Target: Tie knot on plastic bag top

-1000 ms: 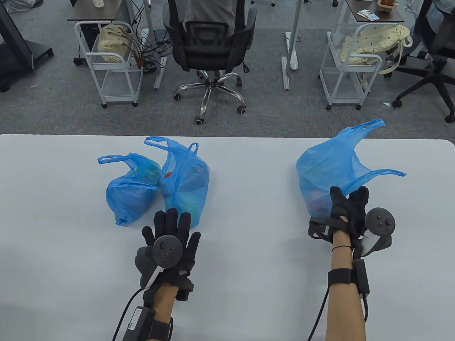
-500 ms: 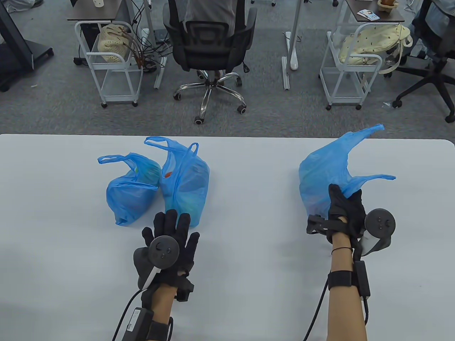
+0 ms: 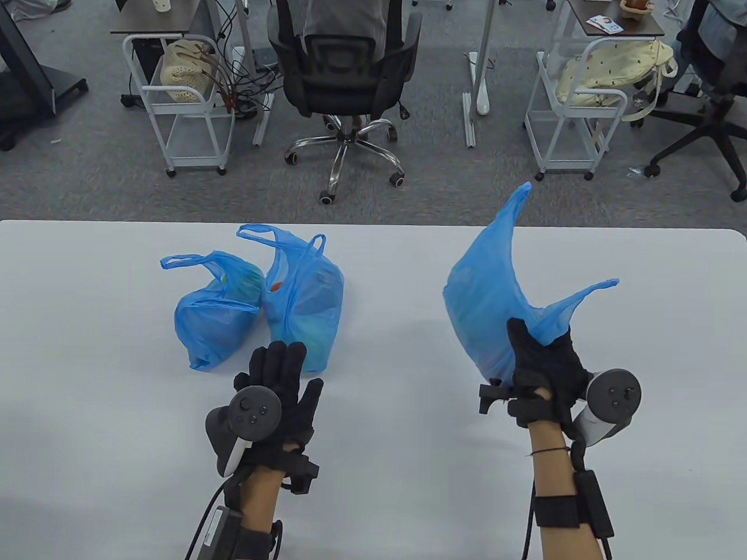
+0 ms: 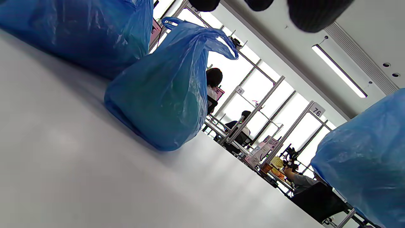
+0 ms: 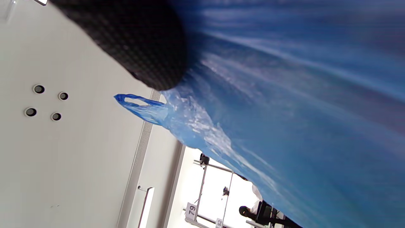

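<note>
**Right-hand bag drawn inward, handles not yet tied**

Your right hand [image 3: 545,364] grips the blue bag [image 3: 481,303] low at its near side, fingers closed on the plastic. Your left hand [image 3: 274,385] holds nothing, fingers spread narrowly over the table [image 3: 87,379].

Since a second ago the bag has moved from the right edge toward lower centre-right of the table view and stands taller; I judge it is being positioned for tying.

Its two handles [image 3: 519,204] point apart, loose and unknotted. The two other bags [image 3: 303,303] sit centre-left, untouched.
</note>
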A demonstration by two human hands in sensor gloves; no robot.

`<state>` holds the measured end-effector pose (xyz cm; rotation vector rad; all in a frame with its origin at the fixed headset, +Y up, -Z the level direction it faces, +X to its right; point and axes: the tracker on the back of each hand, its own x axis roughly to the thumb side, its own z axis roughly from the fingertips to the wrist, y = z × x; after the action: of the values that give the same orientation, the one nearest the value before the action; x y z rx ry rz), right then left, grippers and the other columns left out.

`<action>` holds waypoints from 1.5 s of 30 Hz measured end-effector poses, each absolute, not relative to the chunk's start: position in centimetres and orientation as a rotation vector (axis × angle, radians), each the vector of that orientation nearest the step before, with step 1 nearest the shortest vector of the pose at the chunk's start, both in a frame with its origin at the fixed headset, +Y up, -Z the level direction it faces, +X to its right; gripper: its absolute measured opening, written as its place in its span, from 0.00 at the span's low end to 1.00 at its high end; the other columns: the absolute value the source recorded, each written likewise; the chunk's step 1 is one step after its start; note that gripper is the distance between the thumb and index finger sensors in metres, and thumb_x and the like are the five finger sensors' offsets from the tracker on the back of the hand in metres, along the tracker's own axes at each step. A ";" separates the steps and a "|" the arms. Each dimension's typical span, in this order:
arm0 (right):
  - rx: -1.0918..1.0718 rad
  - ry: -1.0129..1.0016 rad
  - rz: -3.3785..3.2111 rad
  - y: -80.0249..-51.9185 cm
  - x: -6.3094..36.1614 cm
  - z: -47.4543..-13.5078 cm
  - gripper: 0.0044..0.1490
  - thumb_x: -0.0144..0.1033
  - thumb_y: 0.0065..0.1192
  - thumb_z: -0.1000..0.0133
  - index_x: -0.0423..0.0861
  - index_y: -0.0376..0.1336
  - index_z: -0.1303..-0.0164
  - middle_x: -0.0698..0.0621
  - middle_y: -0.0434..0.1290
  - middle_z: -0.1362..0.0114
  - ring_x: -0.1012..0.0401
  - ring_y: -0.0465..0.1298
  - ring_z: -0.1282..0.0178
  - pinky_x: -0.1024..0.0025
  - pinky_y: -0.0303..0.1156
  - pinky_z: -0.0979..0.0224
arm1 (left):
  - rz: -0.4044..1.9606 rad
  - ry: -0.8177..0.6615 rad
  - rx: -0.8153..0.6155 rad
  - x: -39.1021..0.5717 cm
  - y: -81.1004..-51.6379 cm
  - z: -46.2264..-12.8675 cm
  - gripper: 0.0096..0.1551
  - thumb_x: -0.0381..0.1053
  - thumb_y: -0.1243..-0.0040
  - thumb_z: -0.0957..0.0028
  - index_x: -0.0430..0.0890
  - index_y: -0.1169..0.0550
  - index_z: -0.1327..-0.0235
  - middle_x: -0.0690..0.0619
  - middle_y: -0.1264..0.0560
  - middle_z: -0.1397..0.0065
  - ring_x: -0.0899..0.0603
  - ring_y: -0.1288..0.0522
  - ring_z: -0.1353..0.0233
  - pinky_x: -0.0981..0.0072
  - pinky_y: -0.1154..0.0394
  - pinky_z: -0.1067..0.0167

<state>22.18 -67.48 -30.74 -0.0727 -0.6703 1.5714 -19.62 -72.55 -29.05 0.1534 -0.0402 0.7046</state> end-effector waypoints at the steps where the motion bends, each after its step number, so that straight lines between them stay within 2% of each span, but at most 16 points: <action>1: -0.055 -0.652 1.557 -67.6 21.3 -30.2 0.14 0.35 0.80 0.51 0.50 0.70 0.60 0.49 0.83 0.45 0.50 0.85 0.42 0.43 0.75 0.39 | 0.728 -0.035 0.168 -19.8 -72.3 -28.9 0.41 0.70 0.56 0.45 0.66 0.54 0.21 0.51 0.55 0.11 0.36 0.59 0.14 0.27 0.63 0.29; 8: 0.097 -0.444 1.550 -70.7 14.7 -29.1 0.14 0.34 0.80 0.52 0.50 0.70 0.61 0.49 0.83 0.47 0.50 0.86 0.44 0.42 0.76 0.40 | 1.081 -0.131 0.182 -21.7 -71.0 -27.9 0.46 0.72 0.52 0.46 0.63 0.55 0.20 0.52 0.56 0.10 0.36 0.58 0.13 0.26 0.61 0.27; 12: 0.277 -0.359 1.635 -70.7 13.5 -28.8 0.14 0.34 0.80 0.52 0.50 0.70 0.61 0.50 0.83 0.47 0.51 0.87 0.44 0.43 0.76 0.40 | 1.151 -0.196 0.111 -21.6 -71.3 -28.2 0.52 0.73 0.47 0.49 0.61 0.57 0.20 0.50 0.55 0.10 0.35 0.57 0.13 0.25 0.59 0.27; 17: 0.393 -0.277 1.713 -71.5 12.7 -29.4 0.14 0.35 0.81 0.53 0.51 0.71 0.62 0.51 0.84 0.48 0.51 0.87 0.44 0.43 0.76 0.40 | 1.321 -0.248 -0.082 -20.8 -72.0 -28.7 0.66 0.75 0.40 0.53 0.57 0.67 0.22 0.47 0.60 0.10 0.32 0.63 0.13 0.22 0.68 0.30; 21: 0.485 -0.166 1.803 -72.2 11.8 -29.8 0.14 0.34 0.82 0.54 0.52 0.72 0.63 0.51 0.85 0.49 0.51 0.88 0.45 0.43 0.76 0.40 | 1.324 -0.248 -0.116 -20.5 -72.3 -28.9 0.69 0.74 0.38 0.54 0.52 0.67 0.22 0.47 0.59 0.10 0.31 0.61 0.13 0.20 0.66 0.31; 25: 0.539 -0.072 1.813 -71.9 10.9 -29.6 0.15 0.34 0.82 0.54 0.51 0.72 0.62 0.51 0.85 0.48 0.50 0.87 0.45 0.42 0.75 0.39 | 1.341 -0.259 -0.151 -20.0 -72.4 -28.8 0.69 0.72 0.35 0.55 0.50 0.64 0.22 0.49 0.51 0.10 0.32 0.57 0.13 0.20 0.64 0.31; 26: 0.544 -0.081 1.826 -71.8 10.8 -29.5 0.15 0.34 0.82 0.55 0.51 0.72 0.62 0.51 0.85 0.48 0.50 0.87 0.45 0.41 0.75 0.39 | 1.338 -0.250 -0.151 -19.8 -72.3 -28.8 0.67 0.71 0.34 0.53 0.49 0.62 0.21 0.50 0.46 0.12 0.33 0.53 0.13 0.19 0.63 0.30; 28: 0.551 -0.085 1.845 -71.7 10.8 -29.6 0.16 0.34 0.82 0.55 0.51 0.72 0.61 0.50 0.84 0.48 0.50 0.87 0.44 0.41 0.75 0.39 | 1.302 -0.203 -0.078 -19.5 -72.1 -28.6 0.54 0.67 0.33 0.51 0.51 0.47 0.20 0.55 0.30 0.21 0.35 0.39 0.16 0.19 0.56 0.30; 30: 0.540 -0.073 1.843 -71.8 11.1 -29.6 0.17 0.34 0.82 0.54 0.51 0.71 0.59 0.50 0.84 0.47 0.49 0.86 0.44 0.41 0.74 0.39 | 1.268 -0.174 0.010 -19.2 -71.9 -28.5 0.37 0.64 0.34 0.50 0.55 0.31 0.29 0.60 0.19 0.37 0.39 0.27 0.25 0.21 0.48 0.31; 32: 0.522 -0.064 1.835 -72.0 11.5 -29.7 0.20 0.35 0.82 0.54 0.51 0.71 0.54 0.49 0.82 0.44 0.47 0.85 0.41 0.39 0.73 0.38 | 1.298 -0.185 0.022 -18.9 -71.9 -28.4 0.26 0.62 0.35 0.49 0.59 0.24 0.38 0.64 0.15 0.48 0.44 0.20 0.32 0.25 0.42 0.30; 33: 0.508 -0.061 1.827 -72.0 11.8 -29.7 0.22 0.35 0.81 0.54 0.51 0.70 0.52 0.48 0.82 0.43 0.47 0.84 0.40 0.38 0.72 0.37 | 1.337 -0.206 0.000 -18.7 -71.9 -28.4 0.22 0.62 0.36 0.48 0.61 0.23 0.40 0.64 0.15 0.50 0.45 0.20 0.33 0.26 0.41 0.30; 37: 0.458 -0.065 1.768 -72.1 12.9 -30.1 0.33 0.38 0.81 0.53 0.52 0.67 0.37 0.48 0.80 0.39 0.46 0.82 0.37 0.37 0.70 0.36 | 1.423 -0.257 -0.022 -18.3 -71.8 -28.3 0.20 0.60 0.36 0.47 0.65 0.24 0.42 0.65 0.17 0.45 0.44 0.22 0.30 0.26 0.42 0.28; 40: 0.435 -0.016 1.688 -72.2 13.1 -30.0 0.44 0.44 0.80 0.52 0.49 0.61 0.27 0.46 0.77 0.34 0.42 0.78 0.33 0.33 0.66 0.34 | 1.466 -0.292 -0.077 -17.9 -71.8 -28.3 0.20 0.59 0.35 0.47 0.65 0.26 0.42 0.60 0.21 0.32 0.42 0.24 0.26 0.26 0.42 0.28; 43: 0.428 -0.013 1.619 -71.7 12.8 -29.7 0.48 0.47 0.79 0.51 0.45 0.58 0.24 0.42 0.73 0.31 0.39 0.74 0.30 0.28 0.60 0.33 | 1.509 -0.335 -0.113 -17.4 -71.6 -28.2 0.20 0.58 0.35 0.47 0.64 0.27 0.42 0.59 0.22 0.28 0.42 0.24 0.25 0.26 0.42 0.27; 45: 0.427 -0.047 1.611 -71.2 12.5 -29.4 0.45 0.46 0.79 0.50 0.45 0.60 0.25 0.41 0.72 0.31 0.38 0.73 0.30 0.28 0.59 0.33 | 1.511 -0.347 -0.099 -17.3 -71.4 -28.1 0.20 0.58 0.34 0.47 0.64 0.26 0.43 0.59 0.20 0.29 0.43 0.22 0.26 0.27 0.41 0.27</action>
<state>12.52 -71.18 -29.39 0.4268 -0.0472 1.6108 -17.29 -71.42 -28.10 -0.0993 -0.3470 1.5110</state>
